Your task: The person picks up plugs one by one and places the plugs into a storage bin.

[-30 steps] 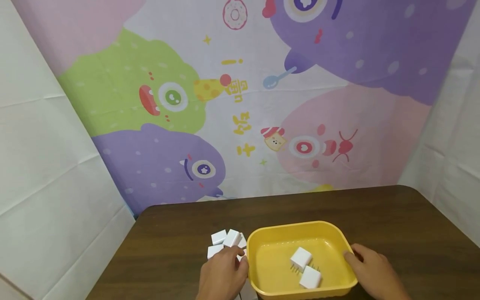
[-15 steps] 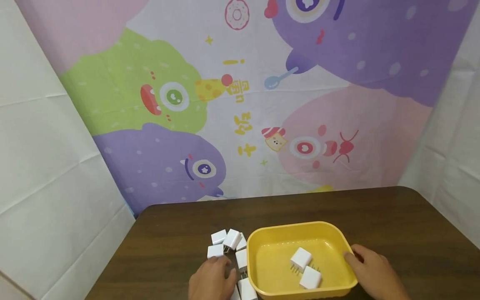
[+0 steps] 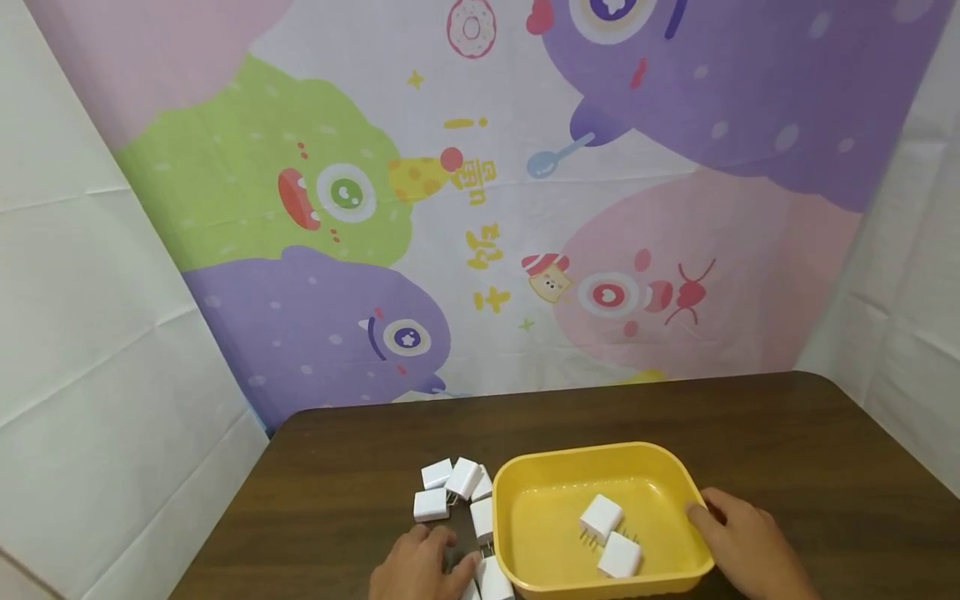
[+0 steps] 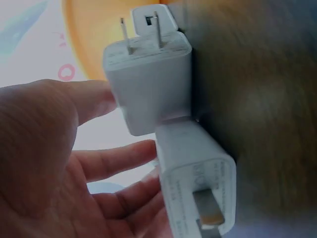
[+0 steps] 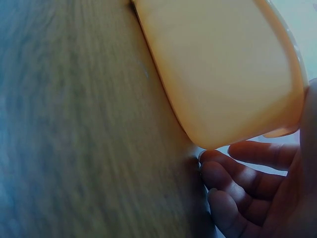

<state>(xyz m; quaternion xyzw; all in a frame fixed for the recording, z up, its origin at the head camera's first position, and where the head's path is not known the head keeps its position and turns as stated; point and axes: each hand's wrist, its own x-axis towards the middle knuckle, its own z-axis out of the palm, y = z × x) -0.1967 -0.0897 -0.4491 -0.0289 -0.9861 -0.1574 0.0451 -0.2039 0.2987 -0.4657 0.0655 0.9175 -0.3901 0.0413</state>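
Note:
My right hand (image 3: 750, 542) grips the right rim of a yellow plastic tray (image 3: 504, 508), its thumb over the edge. In the right wrist view its fingers (image 5: 230, 171) lie along the tray's outer wall (image 5: 223, 74). Two white plug-in chargers (image 3: 602, 517) with prongs lie in the tray. Left of it, my left hand (image 3: 416, 567) hovers low beside several more white chargers (image 3: 431, 504) on the table. In the left wrist view its thumb is at one upright charger (image 4: 148, 89), and its relaxed fingertips reach a second charger (image 4: 198, 173).
A dark wooden table (image 3: 352, 450) bears everything. Behind it hangs a cartoon-printed cloth (image 3: 487, 333), with white cloth walls (image 3: 120, 375) at both sides. More chargers (image 3: 482, 521) lie close against the tray's left side.
My left hand has drawn back from the chargers by the tray, toward the near left, uncovering several of them. The right hand and the tray have stayed in place.

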